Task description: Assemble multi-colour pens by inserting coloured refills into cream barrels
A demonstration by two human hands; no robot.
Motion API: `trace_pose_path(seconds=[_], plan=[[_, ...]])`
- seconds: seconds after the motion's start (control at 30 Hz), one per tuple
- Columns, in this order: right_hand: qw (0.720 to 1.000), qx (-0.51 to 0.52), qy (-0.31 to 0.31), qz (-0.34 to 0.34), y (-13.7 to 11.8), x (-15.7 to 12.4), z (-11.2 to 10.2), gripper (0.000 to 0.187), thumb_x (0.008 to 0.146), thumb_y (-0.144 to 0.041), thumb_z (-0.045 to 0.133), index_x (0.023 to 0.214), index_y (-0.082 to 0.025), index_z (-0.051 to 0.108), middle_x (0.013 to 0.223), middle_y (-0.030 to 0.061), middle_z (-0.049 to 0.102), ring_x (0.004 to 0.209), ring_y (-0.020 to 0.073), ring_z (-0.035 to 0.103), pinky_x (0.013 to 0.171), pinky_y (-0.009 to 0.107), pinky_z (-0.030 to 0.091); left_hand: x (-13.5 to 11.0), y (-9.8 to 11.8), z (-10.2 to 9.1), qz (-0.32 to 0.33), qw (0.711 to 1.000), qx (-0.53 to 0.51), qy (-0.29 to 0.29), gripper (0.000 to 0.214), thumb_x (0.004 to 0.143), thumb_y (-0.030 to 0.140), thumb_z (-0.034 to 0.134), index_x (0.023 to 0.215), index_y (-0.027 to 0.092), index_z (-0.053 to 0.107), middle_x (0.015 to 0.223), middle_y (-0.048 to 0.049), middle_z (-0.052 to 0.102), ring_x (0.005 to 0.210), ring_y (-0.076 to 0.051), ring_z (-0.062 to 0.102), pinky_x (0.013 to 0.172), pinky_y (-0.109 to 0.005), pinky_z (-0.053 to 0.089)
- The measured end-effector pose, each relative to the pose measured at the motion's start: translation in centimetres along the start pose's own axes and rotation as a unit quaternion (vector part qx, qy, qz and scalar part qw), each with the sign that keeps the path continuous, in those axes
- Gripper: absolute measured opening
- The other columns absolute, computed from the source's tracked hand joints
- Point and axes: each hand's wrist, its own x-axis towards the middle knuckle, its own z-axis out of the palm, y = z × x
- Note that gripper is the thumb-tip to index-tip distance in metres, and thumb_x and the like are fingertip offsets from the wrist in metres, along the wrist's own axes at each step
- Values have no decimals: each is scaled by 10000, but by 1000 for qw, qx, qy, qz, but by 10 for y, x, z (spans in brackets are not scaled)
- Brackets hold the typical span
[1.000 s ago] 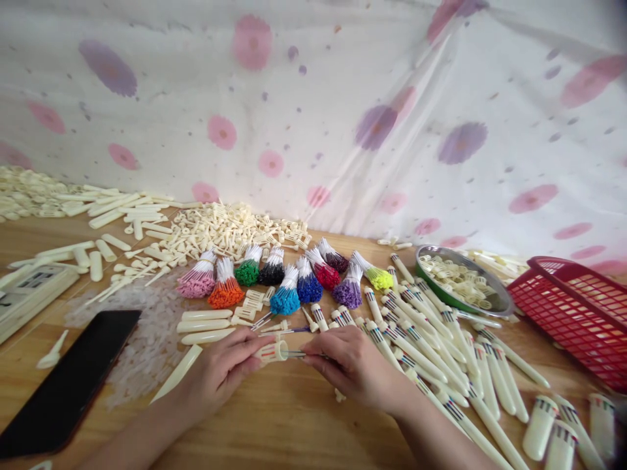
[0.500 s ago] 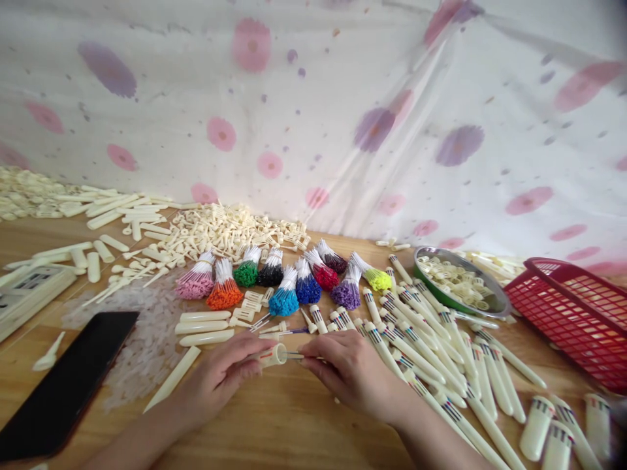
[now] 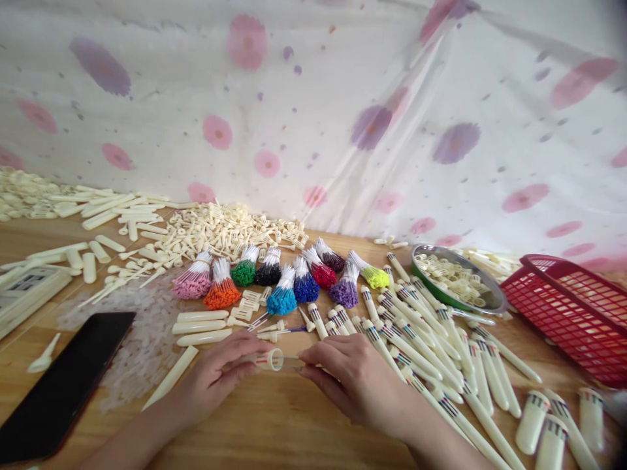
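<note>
My left hand (image 3: 215, 375) pinches a short cream pen barrel piece (image 3: 268, 359) with coloured marks, its open end facing right. My right hand (image 3: 355, 378) pinches a thin refill (image 3: 292, 358) whose tip sits at that open end. Both hands rest low on the wooden table (image 3: 274, 424). Just beyond them lie bundles of coloured refills (image 3: 281, 281): pink, orange, green, black, blue, red, purple and yellow. To the right of my right hand lies a heap of assembled cream pens (image 3: 431, 352).
A black phone (image 3: 63, 385) lies at the front left beside small clear bits. Cream barrels (image 3: 203, 326) and a pile of small cream parts (image 3: 220, 225) lie behind. A metal bowl (image 3: 458, 277) and a red basket (image 3: 573, 313) stand right. A flowered sheet hangs behind.
The hands have stayed together on the barrel piece and refill, drifting slightly down and toward me. The view has tipped a little.
</note>
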Motion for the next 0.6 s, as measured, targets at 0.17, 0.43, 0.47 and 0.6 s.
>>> trace_pose_path(seconds=[0.17, 0.43, 0.47, 0.6], plan=[[1000, -8, 2, -3, -1, 0, -2, 217, 945, -221, 402, 832, -156, 574, 630, 9, 584, 545, 112, 517, 513, 227, 329, -1, -1, 0, -13, 1000, -26, -10, 270, 862, 218, 549, 1088, 317, 658, 998, -50, 697, 910, -195, 659, 782, -281, 546], [999, -11, 16, -26, -1, 0, 2, 232, 945, -194, 390, 816, -148, 577, 605, 6, 569, 525, 106, 482, 508, 231, 313, -1, -2, 0, -32, 998, -54, -25, 316, 851, 179, 557, 1100, 353, 645, 1016, -21, 673, 926, -176, 636, 812, -259, 520], [999, -13, 18, -31, -1, 1, 2, 232, 944, -190, 391, 812, -147, 577, 602, 5, 566, 522, 106, 477, 506, 233, 310, -1, -2, 1, -34, 998, -55, -25, 312, 851, 181, 558, 1095, 355, 648, 1016, -21, 671, 923, -177, 636, 809, -262, 521], [998, -26, 24, -48, -1, 1, 3, 242, 938, -155, 385, 771, -150, 561, 578, -7, 537, 498, 102, 435, 491, 239, 293, -3, -5, 1, -38, 998, -57, -16, 307, 849, 190, 561, 1082, 368, 654, 1032, -23, 667, 960, -186, 629, 825, -275, 518]])
